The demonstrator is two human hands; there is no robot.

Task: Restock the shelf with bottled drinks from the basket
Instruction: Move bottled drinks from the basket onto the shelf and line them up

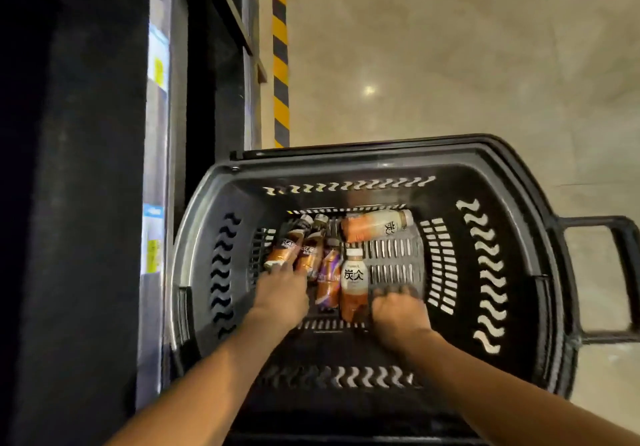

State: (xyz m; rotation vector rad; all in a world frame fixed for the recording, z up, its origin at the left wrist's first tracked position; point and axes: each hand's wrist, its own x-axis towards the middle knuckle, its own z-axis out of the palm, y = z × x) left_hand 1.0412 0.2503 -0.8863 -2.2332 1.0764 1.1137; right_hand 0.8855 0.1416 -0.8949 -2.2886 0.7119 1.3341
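Both hands reach into a black basket (363, 165) holding 5 bottles. Left hand (282, 291) rests open on a brown bottle (282, 250); right hand (398, 314) curls, grip unclear, beside a white-capped bottle (353, 283). Dark shelf (159, 168) stands left.

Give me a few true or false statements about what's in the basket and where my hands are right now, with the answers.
1. Both hands are down inside the basket. True: the left hand and the right hand both reach in among the bottles.
2. The basket is empty. False: five bottles lie on its bottom.
3. One white-capped bottle lies crosswise at the far end. True.
4. The right hand is lifting a bottle above the rim. False: it is low in the basket beside the white-labelled bottle.
5. The left hand is on the brown-labelled bottles at the left. True.
6. The basket sits on a table. False: it stands on the tiled floor.
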